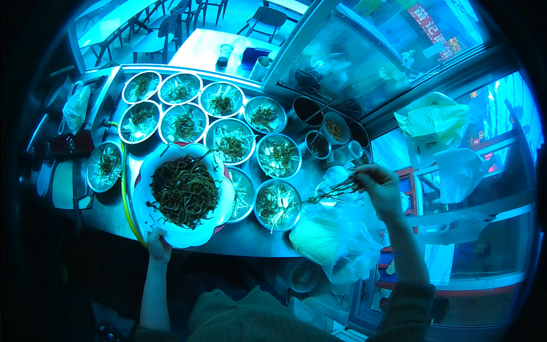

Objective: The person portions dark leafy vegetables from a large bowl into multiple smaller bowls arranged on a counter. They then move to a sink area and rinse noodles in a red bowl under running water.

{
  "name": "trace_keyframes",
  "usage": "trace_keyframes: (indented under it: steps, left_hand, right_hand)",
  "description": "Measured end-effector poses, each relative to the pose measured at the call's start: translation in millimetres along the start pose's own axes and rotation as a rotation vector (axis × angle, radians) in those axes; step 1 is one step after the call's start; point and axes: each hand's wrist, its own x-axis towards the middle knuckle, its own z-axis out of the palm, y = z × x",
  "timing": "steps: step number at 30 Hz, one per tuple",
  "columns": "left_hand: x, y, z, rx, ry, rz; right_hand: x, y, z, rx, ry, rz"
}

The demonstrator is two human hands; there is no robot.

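Observation:
My left hand (159, 246) grips the near rim of a large white scalloped bowl (143, 201), tilted over the counter. A heap of dark shredded strands (186, 192), perhaps seaweed, fills its middle. At the right, my right hand (377, 186) pinches a few long dark strands (337, 188), which stretch leftward towards a round bowl (277, 204) of pale shreds and dark strands. Several similar round bowls (230, 141) stand close together behind the large one, each with pale shreds topped by dark strands. The large bowl partly covers one of them (240, 194).
A clear plastic bag (342, 239) with pale contents lies at the counter's right edge. Metal containers (307, 112) stand at the back right, below a glass pane. A yellow hose (125, 192) runs down the left. Another bag (77, 109) lies at the far left.

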Motion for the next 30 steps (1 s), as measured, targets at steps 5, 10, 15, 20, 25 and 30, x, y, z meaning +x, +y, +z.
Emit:
trace_keyframes:
  steps: [5, 10, 15, 20, 25, 30]
  left_hand:
    - [-18, 18, -14, 0.035, -0.022, 0.022]
    - [-27, 22, -28, 0.027, 0.029, 0.002]
    - [-30, 21, -31, -0.039, 0.000, 0.012]
    - [-29, 29, -30, -0.035, 0.005, 0.038]
    - [-29, 47, -32, -0.057, 0.010, 0.071]
    - [-32, 59, -34, -0.083, 0.025, 0.056]
  right_hand:
    - [2, 166, 67, -0.274, -0.283, 0.290]
    - [16, 201, 54, -0.564, -0.212, -0.036]
    - [16, 134, 38, -0.637, -0.132, -0.083]
    - [18, 91, 54, -0.764, -0.153, -0.205]
    - [17, 78, 82, -0.591, -0.099, -0.227]
    - [35, 150, 175, -0.395, -0.074, -0.177]
